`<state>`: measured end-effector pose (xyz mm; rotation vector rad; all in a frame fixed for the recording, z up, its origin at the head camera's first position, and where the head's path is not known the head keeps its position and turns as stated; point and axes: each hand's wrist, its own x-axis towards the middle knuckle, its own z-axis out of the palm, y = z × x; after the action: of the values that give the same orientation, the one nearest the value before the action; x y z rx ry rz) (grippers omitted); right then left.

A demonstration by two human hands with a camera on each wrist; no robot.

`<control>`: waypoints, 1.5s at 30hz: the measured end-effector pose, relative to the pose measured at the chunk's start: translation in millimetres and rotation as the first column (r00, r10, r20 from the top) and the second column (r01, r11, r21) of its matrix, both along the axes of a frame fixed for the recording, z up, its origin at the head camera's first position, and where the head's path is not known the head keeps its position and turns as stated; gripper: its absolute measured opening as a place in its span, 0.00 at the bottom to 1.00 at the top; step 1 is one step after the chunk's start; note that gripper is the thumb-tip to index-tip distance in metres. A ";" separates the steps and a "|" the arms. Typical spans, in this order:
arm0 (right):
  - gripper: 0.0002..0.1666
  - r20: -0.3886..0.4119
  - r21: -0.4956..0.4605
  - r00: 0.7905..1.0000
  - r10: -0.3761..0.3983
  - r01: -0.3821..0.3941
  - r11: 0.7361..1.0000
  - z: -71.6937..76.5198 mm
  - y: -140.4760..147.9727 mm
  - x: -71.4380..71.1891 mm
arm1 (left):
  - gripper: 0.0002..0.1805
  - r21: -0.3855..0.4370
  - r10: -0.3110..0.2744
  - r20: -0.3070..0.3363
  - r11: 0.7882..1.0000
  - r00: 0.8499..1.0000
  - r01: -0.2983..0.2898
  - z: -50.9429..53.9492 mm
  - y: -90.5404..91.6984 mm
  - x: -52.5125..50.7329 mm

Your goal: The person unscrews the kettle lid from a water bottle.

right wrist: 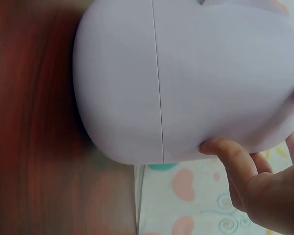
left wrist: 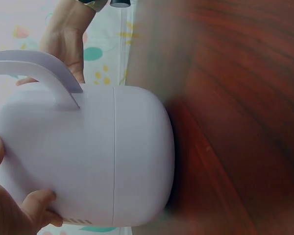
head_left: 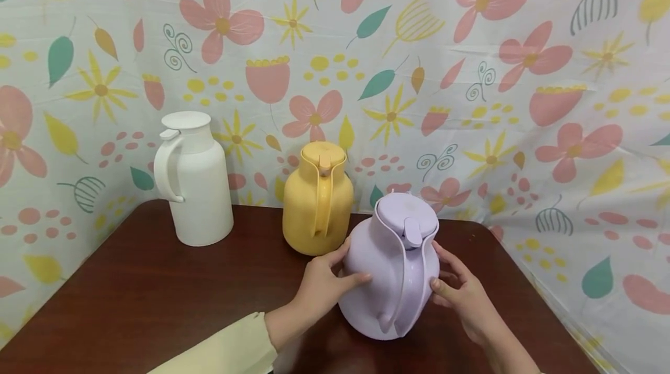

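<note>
A lilac thermos jug (head_left: 389,263) with a lidded top stands at the front right of the table, its handle toward me. My left hand (head_left: 319,287) grips its left side, thumb on the near face and fingers reaching behind. On the opposite side my right hand (head_left: 466,298) holds it with thumb and fingers spread round the body. In the left wrist view the left hand (left wrist: 19,210) presses the jug's shoulder; the right wrist view shows the right hand (right wrist: 269,191) against its side. Whether the base fully touches the table cannot be told.
Just behind the lilac jug, to its left, stands a yellow thermos jug (head_left: 317,205). A taller white thermos jug (head_left: 201,188) is at the back left. The dark red-brown table (head_left: 157,304) meets a flower-patterned curtain (head_left: 324,31) behind and at the sides.
</note>
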<state>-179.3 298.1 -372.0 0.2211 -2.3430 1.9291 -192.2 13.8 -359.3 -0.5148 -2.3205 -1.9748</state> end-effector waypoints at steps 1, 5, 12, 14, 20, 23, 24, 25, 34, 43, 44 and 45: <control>0.38 0.001 0.005 1.000 -0.005 0.005 1.000 -0.2 -2.8 1.2 | 0.43 -0.002 0.000 0.004 1.000 1.000 0.000 0.0 -2.8 1.3; 0.39 -0.008 0.024 1.000 -0.010 0.010 1.000 0.1 -13.9 4.4 | 0.43 0.004 0.004 0.033 1.000 0.999 -0.004 1.4 -13.6 4.4; 0.39 -0.011 0.020 1.000 -0.010 0.010 1.000 0.0 -35.2 6.2 | 0.42 0.004 0.036 0.070 0.999 0.997 -0.036 2.2 -31.8 10.8; 0.39 0.000 0.024 1.000 -0.011 0.011 1.000 -0.8 -41.3 7.5 | 0.42 0.004 0.049 0.078 0.999 0.996 -0.049 2.1 -37.3 14.1; 0.39 0.013 0.031 1.000 -0.014 0.014 0.999 -0.4 -59.0 11.3 | 0.41 -0.010 0.107 0.090 0.994 0.990 -0.106 2.7 -51.4 24.4; 0.38 0.012 0.026 1.000 -0.002 0.002 1.000 0.3 -65.6 12.5 | 0.40 -0.027 0.130 0.105 0.991 0.986 -0.128 2.6 -57.2 28.1; 0.38 0.011 0.027 1.000 0.000 -0.001 1.000 0.4 -67.6 12.8 | 0.40 -0.022 0.129 0.109 0.992 0.986 -0.127 2.2 -59.0 28.8; 0.38 0.012 0.027 1.000 0.002 -0.002 1.000 0.5 -69.6 12.9 | 0.40 -0.015 0.129 0.111 0.992 0.985 -0.128 2.0 -60.7 29.3; 0.39 0.019 0.032 1.000 0.024 -0.025 0.999 2.3 -87.9 14.8 | 0.40 0.019 0.135 0.127 0.990 0.983 -0.139 0.8 -78.0 37.1; 0.40 -0.015 0.010 0.998 0.067 -0.067 0.998 1.5 -105.0 19.6 | 0.40 0.007 0.150 0.132 0.988 0.980 -0.153 0.3 -95.3 44.6; 0.40 -0.016 0.009 0.998 0.066 -0.066 0.998 1.5 -106.9 20.0 | 0.40 0.008 0.151 0.133 0.988 0.980 -0.153 0.3 -96.8 45.3; 0.41 -0.022 0.014 0.998 0.066 -0.066 0.998 1.5 -108.6 20.4 | 0.40 0.006 0.152 0.132 0.988 0.979 -0.154 0.2 -98.2 45.8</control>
<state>-158.9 189.5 -370.4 0.3235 -2.3638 1.9308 -146.5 -84.4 -359.1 -0.2026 -2.3363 -2.0092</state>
